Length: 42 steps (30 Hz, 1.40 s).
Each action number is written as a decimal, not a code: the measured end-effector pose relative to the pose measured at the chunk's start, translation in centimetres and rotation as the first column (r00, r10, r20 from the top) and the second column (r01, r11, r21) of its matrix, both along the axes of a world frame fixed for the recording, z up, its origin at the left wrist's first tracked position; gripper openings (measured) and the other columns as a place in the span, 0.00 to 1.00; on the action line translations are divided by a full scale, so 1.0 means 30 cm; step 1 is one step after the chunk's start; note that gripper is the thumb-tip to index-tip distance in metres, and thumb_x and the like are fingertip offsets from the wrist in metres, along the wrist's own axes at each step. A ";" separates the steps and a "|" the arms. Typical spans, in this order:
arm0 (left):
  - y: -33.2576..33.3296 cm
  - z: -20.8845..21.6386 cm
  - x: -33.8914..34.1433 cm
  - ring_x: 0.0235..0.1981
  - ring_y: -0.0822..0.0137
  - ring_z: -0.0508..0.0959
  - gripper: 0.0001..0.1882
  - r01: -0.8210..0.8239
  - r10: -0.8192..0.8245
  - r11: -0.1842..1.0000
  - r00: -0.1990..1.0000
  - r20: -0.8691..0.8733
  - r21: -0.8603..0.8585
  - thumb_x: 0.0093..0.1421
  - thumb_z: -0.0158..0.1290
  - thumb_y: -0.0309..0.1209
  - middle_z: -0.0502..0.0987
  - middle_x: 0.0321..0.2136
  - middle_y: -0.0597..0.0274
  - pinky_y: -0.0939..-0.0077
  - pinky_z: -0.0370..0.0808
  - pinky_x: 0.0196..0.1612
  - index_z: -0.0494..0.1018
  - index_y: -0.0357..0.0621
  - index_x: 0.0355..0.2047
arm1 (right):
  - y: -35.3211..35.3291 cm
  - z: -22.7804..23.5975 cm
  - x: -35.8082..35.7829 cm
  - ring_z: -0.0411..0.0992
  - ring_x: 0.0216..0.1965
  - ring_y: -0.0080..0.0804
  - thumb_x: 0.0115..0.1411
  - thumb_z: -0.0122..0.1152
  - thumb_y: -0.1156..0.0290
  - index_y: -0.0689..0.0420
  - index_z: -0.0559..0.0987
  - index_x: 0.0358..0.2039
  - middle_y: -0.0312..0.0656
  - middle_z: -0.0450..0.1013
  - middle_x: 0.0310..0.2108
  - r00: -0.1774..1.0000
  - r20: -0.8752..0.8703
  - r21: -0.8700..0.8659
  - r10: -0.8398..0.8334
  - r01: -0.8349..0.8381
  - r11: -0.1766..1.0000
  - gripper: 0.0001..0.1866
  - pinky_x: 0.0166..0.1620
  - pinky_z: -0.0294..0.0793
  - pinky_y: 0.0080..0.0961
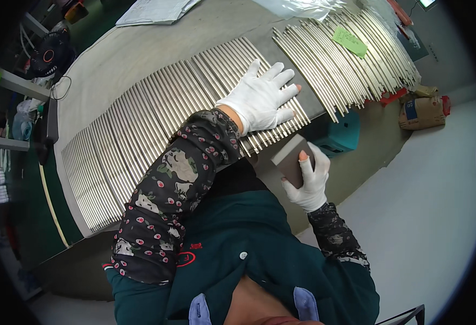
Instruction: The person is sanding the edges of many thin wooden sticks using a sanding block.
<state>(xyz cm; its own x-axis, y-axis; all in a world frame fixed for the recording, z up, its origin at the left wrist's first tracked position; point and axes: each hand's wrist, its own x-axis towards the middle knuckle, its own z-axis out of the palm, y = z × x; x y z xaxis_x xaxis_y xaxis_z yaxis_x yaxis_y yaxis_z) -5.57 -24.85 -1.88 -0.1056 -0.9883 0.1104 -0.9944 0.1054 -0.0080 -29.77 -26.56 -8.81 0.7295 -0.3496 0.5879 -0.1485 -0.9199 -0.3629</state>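
The left hand (262, 100), in a white glove, lies palm down on the right-hand part of the long row of metal rods (140, 119); its grip is spread, fingers fanned across several rods and closed on none. The right hand (315, 181), likewise gloved, has its grip pinching a grey block (291, 165) between thumb and fingers. The block is held in the air off the near edge of the desk (140, 49), just beside the rod ends and, as far as this view shows, apart from them. The rods lie side by side on the desk, their near ends forming a curved line, those close to the left hand somewhat uneven. To the right, a separate pile of rods (324, 67) carries a green slip (350, 42). Assessment: the step in hand appears to be evening the row, with the left hand steadying the rods and the block ready at their ends. The next move would call for setting the block's flat face squarely against the uneven ends, with light palm pressure above and the fingers kept clear. Main risk: uneven pushing could skew rods or make them ride over one another.
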 end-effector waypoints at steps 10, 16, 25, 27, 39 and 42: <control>0.004 0.013 -0.007 0.67 0.55 0.55 0.31 -0.031 0.031 1.000 1.000 -0.007 0.008 0.65 0.40 0.53 0.59 0.64 0.56 0.44 0.51 0.66 0.61 0.52 0.63 | 0.022 0.042 0.033 0.63 0.49 0.51 0.37 0.72 0.69 0.43 0.57 0.66 0.55 0.60 0.55 0.999 0.030 -0.070 0.013 -0.011 0.998 0.53 0.48 0.68 0.42; -0.006 -0.009 -0.015 0.66 0.55 0.56 0.31 -0.004 0.004 0.999 1.000 -0.007 -0.037 0.64 0.40 0.53 0.59 0.64 0.57 0.44 0.51 0.65 0.62 0.51 0.62 | 0.035 -0.043 0.016 0.66 0.46 0.51 0.37 0.71 0.70 0.42 0.60 0.64 0.55 0.61 0.54 0.984 -0.150 -0.038 0.098 -0.105 0.994 0.50 0.47 0.69 0.41; -0.009 0.035 0.004 0.67 0.56 0.55 0.31 -0.047 0.047 0.999 0.999 -0.004 0.003 0.64 0.41 0.53 0.58 0.64 0.57 0.45 0.52 0.65 0.61 0.52 0.63 | 0.035 -0.049 0.006 0.65 0.46 0.52 0.38 0.70 0.69 0.43 0.61 0.63 0.55 0.62 0.54 0.987 -0.123 -0.022 0.106 -0.109 0.994 0.48 0.47 0.69 0.41; -0.003 0.035 -0.009 0.67 0.55 0.55 0.32 -0.024 0.024 1.000 1.000 -0.019 0.009 0.64 0.41 0.54 0.57 0.65 0.56 0.44 0.52 0.65 0.60 0.51 0.63 | 0.053 -0.051 -0.036 0.65 0.46 0.51 0.37 0.70 0.70 0.43 0.62 0.63 0.54 0.61 0.54 0.988 -0.119 -0.010 0.097 -0.099 0.995 0.48 0.47 0.69 0.41; 0.150 0.028 0.057 0.67 0.48 0.52 0.36 -0.111 0.112 0.992 0.994 -0.014 0.061 0.63 0.40 0.57 0.53 0.66 0.49 0.38 0.49 0.65 0.56 0.52 0.65 | 0.034 -0.015 0.020 0.65 0.46 0.51 0.39 0.70 0.69 0.41 0.61 0.63 0.55 0.61 0.54 0.969 -0.190 -0.081 0.157 -0.175 0.981 0.48 0.46 0.70 0.39; 0.141 0.013 0.065 0.67 0.48 0.52 0.35 -0.123 0.123 0.992 0.992 0.000 0.030 0.64 0.39 0.57 0.53 0.66 0.49 0.40 0.49 0.66 0.57 0.53 0.65 | 0.023 0.000 0.023 0.65 0.46 0.51 0.39 0.70 0.69 0.41 0.61 0.63 0.55 0.61 0.54 0.981 -0.042 -0.091 0.190 -0.193 0.977 0.48 0.45 0.70 0.40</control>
<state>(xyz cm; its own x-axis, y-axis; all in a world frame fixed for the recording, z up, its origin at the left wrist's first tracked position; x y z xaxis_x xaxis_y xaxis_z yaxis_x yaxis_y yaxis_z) -3.61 -20.63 -1.50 0.0171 -0.9966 0.0808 -0.9998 -0.0176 -0.0046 -29.07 -25.87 -8.80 0.7968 -0.1463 0.5863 0.0232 -0.9621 -0.2715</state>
